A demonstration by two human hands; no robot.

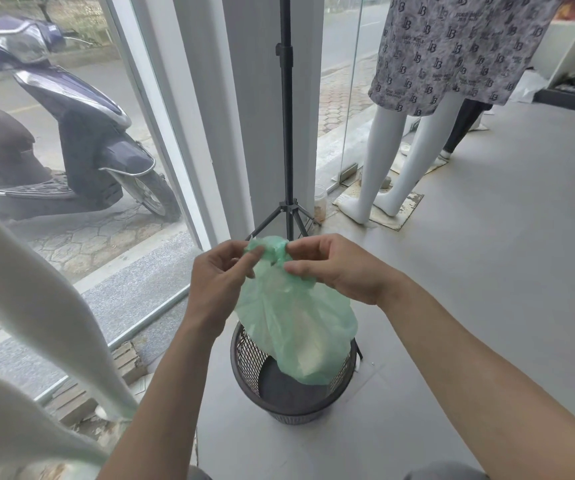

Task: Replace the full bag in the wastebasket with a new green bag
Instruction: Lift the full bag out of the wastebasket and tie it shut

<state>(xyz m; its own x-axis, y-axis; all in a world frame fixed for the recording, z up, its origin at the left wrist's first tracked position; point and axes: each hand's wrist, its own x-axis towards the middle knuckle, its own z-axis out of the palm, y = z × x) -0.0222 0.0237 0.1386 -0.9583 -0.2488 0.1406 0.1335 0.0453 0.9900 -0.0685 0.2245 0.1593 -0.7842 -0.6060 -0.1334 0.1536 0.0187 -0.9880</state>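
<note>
A full, translucent green bag (296,327) hangs above the dark mesh wastebasket (244,355), its bottom just inside the rim. Pale contents show through the plastic. My left hand (218,275) pinches the gathered top of the bag from the left. My right hand (338,268) pinches the same bunched top from the right. The twisted neck of the bag sits between my fingertips. The wastebasket stands on the grey floor directly below, and its dark bottom shows beside the bag.
A black tripod stand (286,133) rises just behind the basket against a white pillar. A mannequin (403,157) in a patterned dress stands at the right. A glass wall runs along the left, with a scooter (71,126) outside. Pale fabric (30,306) hangs at the near left.
</note>
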